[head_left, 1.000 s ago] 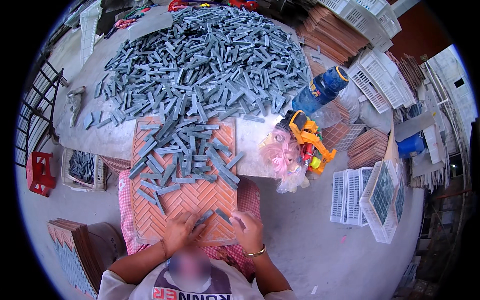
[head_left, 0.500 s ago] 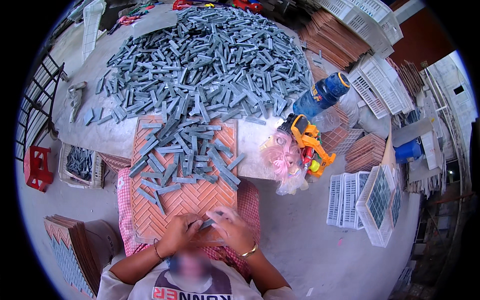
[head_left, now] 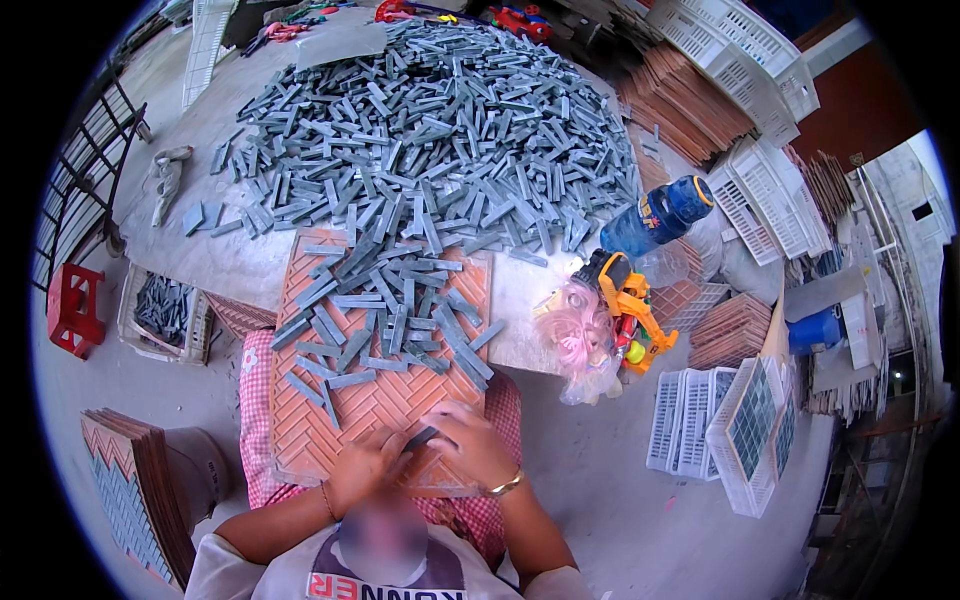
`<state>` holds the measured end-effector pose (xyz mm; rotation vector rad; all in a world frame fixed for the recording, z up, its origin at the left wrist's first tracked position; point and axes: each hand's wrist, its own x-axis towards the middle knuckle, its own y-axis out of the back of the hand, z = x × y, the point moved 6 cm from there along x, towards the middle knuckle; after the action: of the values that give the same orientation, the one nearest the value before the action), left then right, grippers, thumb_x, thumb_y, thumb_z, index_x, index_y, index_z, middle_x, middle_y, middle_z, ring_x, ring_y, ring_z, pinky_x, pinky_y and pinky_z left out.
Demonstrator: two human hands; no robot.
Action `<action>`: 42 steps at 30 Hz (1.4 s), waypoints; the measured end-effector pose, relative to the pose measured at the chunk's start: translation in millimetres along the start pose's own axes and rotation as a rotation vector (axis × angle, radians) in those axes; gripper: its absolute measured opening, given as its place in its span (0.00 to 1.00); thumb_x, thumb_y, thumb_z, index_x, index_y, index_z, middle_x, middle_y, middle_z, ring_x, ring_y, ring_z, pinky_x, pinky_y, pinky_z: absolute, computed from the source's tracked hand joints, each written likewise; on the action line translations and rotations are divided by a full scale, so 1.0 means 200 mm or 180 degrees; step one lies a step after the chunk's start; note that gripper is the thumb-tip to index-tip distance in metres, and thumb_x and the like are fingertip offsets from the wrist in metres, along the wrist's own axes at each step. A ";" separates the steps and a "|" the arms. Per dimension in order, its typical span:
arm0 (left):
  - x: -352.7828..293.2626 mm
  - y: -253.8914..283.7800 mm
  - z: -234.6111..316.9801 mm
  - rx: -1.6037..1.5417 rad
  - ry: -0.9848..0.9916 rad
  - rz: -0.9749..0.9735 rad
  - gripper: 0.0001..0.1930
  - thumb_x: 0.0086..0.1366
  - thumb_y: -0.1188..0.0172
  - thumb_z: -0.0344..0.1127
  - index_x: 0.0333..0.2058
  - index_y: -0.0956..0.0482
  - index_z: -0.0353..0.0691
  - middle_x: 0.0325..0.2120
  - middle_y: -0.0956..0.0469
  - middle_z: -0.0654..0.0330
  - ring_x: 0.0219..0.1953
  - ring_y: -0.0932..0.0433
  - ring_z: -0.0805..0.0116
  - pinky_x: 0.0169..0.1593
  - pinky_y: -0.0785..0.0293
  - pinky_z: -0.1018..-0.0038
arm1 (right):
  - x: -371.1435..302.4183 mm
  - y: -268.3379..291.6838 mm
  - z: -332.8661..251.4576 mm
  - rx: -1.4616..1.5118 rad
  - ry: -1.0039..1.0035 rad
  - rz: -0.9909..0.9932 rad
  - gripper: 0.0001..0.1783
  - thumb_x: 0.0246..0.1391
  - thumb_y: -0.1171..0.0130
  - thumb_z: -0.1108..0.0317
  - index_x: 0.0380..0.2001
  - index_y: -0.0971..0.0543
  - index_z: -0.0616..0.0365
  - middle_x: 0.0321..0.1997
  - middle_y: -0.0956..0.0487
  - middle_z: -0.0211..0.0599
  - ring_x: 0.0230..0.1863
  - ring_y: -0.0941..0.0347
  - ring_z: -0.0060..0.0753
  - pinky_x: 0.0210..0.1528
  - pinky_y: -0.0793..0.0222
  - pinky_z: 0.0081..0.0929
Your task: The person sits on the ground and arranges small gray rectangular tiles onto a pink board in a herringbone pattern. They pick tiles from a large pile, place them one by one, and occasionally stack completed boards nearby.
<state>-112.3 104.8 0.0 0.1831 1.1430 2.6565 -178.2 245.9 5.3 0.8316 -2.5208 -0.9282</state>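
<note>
An orange-brown mould board (head_left: pixel 385 412) with a herringbone pattern lies over my lap, its far end against the table. Low on the board, my left hand (head_left: pixel 368 466) and my right hand (head_left: pixel 472 446) meet at one short grey stone strip (head_left: pixel 424 437). Fingers of my left hand close on its near-left end, while those of my right hand curl over the other end, partly hiding it. Loose grey stone strips (head_left: pixel 398 320) lie crisscross on the far half of the board. The grooves nearest me are partly covered by my hands.
A large heap of grey strips (head_left: pixel 440 130) covers the table beyond. Right of the board sit a blue bottle (head_left: pixel 650 222), a pink-haired doll (head_left: pixel 578 325) and a yellow toy digger (head_left: pixel 630 300). White crates (head_left: pixel 745 420), a red stool (head_left: pixel 75 310) and stacked boards (head_left: pixel 140 480) stand around.
The whole view has shifted slightly, with the table and board now further right. My right fingers have come down over the strip, and both hands stay close together around it.
</note>
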 end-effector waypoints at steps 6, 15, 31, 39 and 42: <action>0.02 0.01 0.03 0.0196 -0.0106 0.0118 0.17 0.56 0.42 0.34 0.44 0.28 0.35 0.33 0.26 0.54 0.32 0.24 0.56 0.34 0.26 0.66 | -0.11 0.17 0.11 0.0313 -0.0621 0.0923 0.12 0.46 0.38 0.74 0.37 0.22 0.62 0.39 0.23 0.44 0.38 0.24 0.43 0.41 0.28 0.32; 0.04 -0.06 0.01 0.0422 -0.0453 0.0279 0.17 0.53 0.41 0.33 0.42 0.27 0.34 0.33 0.26 0.55 0.31 0.24 0.58 0.34 0.26 0.67 | -0.16 0.10 0.07 -0.0111 -0.0591 0.0557 0.10 0.46 0.37 0.66 0.33 0.22 0.57 0.36 0.21 0.38 0.38 0.24 0.43 0.37 0.28 0.34; 0.05 -0.05 0.04 0.0526 -0.0602 0.0130 0.19 0.56 0.45 0.34 0.46 0.29 0.33 0.39 0.29 0.53 0.41 0.27 0.56 0.43 0.27 0.68 | -0.05 0.16 0.03 -0.0704 -0.0525 0.0961 0.10 0.44 0.36 0.70 0.31 0.23 0.59 0.31 0.23 0.42 0.32 0.26 0.45 0.35 0.30 0.35; 0.43 0.15 -0.03 0.1003 -0.0868 0.0799 0.15 0.53 0.48 0.32 0.41 0.26 0.39 0.41 0.32 0.58 0.41 0.30 0.61 0.41 0.29 0.70 | 0.04 0.18 0.16 -0.0978 -0.0740 0.1482 0.11 0.43 0.37 0.73 0.32 0.24 0.60 0.32 0.25 0.43 0.32 0.26 0.46 0.34 0.30 0.35; 0.51 0.15 -0.08 0.1113 -0.0802 0.0572 0.14 0.52 0.48 0.32 0.40 0.27 0.40 0.41 0.32 0.59 0.41 0.30 0.63 0.41 0.29 0.71 | 0.02 0.17 0.19 -0.0886 -0.0732 0.1567 0.10 0.44 0.38 0.75 0.32 0.25 0.60 0.34 0.25 0.43 0.33 0.26 0.46 0.35 0.30 0.35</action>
<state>-218.3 100.9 11.6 0.6913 1.5529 2.4606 -213.3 282.9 0.1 0.0131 -2.5158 -1.2041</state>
